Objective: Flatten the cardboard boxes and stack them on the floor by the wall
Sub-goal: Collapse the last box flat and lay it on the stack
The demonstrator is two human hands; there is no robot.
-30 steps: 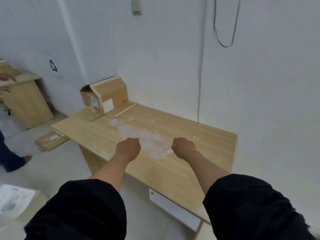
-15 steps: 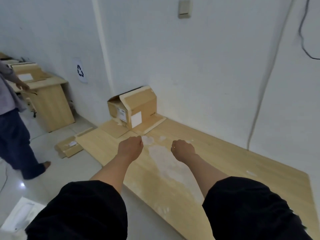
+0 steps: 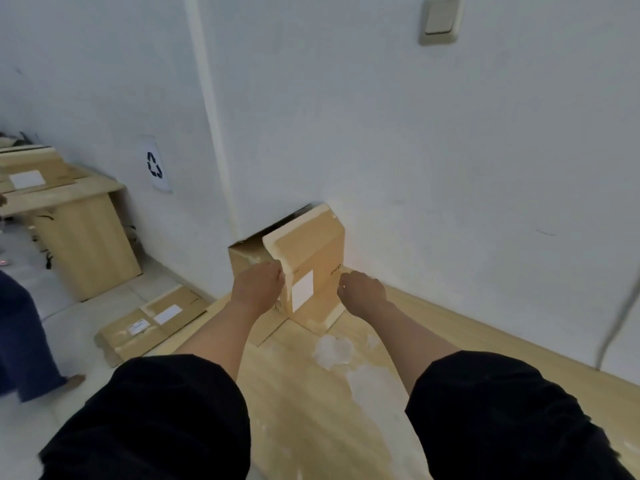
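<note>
An open cardboard box [image 3: 311,258] with a white label stands on the wooden table [image 3: 311,403] against the white wall, flaps splayed out. My left hand [image 3: 258,285] has its fingers curled at the box's front left corner; I cannot tell whether it grips the cardboard. To the box's right, my right hand [image 3: 363,289] is curled into a fist close to the side, holding nothing. Flattened boxes [image 3: 152,323] lie on the floor by the wall, left of the table.
A second wooden desk [image 3: 83,237] at the left carries more cardboard [image 3: 31,168]. Another person's dark trouser leg [image 3: 20,341] stands on the floor at the far left. A recycling sign [image 3: 154,164] is on the wall. A cable [image 3: 620,313] hangs at the right.
I have moved closer to the box and both hands have travelled forward to either side of it. The other person has shifted further left out of view.
</note>
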